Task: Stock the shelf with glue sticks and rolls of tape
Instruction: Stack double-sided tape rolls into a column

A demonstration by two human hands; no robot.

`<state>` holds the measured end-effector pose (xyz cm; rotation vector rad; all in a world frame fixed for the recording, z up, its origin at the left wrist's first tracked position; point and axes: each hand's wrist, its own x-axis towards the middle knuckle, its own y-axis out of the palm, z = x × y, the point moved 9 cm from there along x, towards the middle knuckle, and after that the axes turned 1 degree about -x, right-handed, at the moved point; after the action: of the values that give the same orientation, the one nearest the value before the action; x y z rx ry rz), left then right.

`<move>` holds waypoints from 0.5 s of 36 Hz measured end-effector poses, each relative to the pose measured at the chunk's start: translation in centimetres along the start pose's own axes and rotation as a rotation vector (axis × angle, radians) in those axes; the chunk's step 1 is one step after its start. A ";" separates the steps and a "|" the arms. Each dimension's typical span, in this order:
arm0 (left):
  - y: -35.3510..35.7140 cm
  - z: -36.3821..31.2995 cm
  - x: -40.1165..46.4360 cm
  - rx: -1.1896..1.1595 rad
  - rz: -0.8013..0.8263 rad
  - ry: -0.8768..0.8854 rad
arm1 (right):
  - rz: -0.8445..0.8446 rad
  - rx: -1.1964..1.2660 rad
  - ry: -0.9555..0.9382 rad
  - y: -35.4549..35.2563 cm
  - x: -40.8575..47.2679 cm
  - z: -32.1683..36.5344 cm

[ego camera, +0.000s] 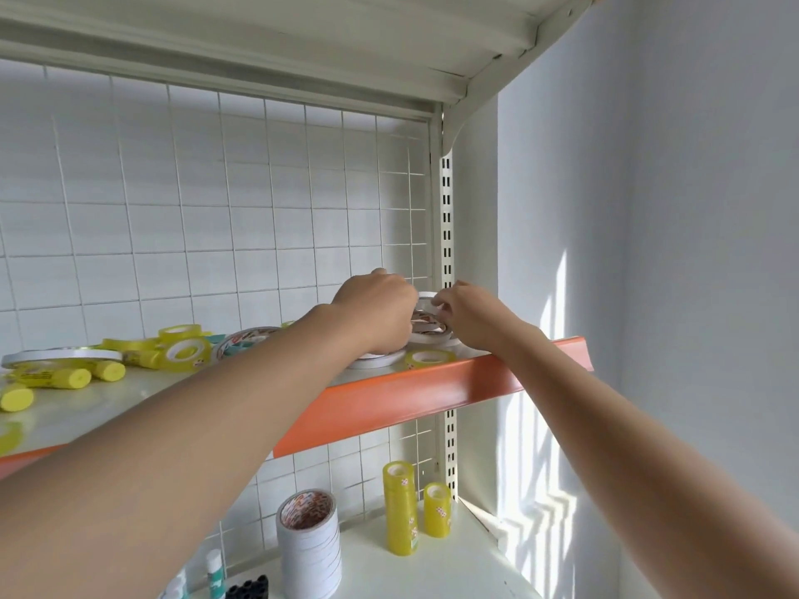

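Shelf: upper shelf (432, 391) with an orange front lip, white wire grid (242, 201) behind it.
Left hand: left hand (375, 311) reaches to the right end of the shelf, fingers curled down onto a stack of white tape rolls (428, 328); holding it from the left side.
Right hand: right hand (465, 315) meets the same stack from the right, fingertips pinching the top roll's rim.
Stack: white rolls laid flat near the upright post (447, 235); exact count cannot be told, as the hands cover part of it.
Beside stack: one flat white roll (374, 361) under the left wrist; one yellow tape roll (428, 358) lying flat at the lip.
Shelf, left part: three yellow glue sticks (65, 377) lying down in plain sight, two yellow tape rolls (183, 345), one wide flat white roll (60, 356).
Lower shelf: one tall stack of white tape (309, 546); two upright columns of yellow tape (400, 508), one taller, one shorter, standing near each other.
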<state>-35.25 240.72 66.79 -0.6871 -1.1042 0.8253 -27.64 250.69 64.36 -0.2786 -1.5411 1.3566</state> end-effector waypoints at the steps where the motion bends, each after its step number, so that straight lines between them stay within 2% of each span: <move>1: 0.2 -0.1 0.1 -0.019 0.000 0.003 | -0.004 0.014 0.006 -0.1 0.1 -0.1; 8: 1.1 -0.3 -0.3 -0.223 -0.010 0.030 | -0.028 0.108 0.052 -0.2 0.4 -1.4; 18: 2.8 0.4 -0.4 -0.265 0.024 0.041 | -0.146 0.077 0.031 -1.7 1.7 -1.5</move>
<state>-36.38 241.94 64.43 -0.9358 -1.1817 0.6885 -26.49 252.27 66.44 -0.1357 -1.4510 1.2872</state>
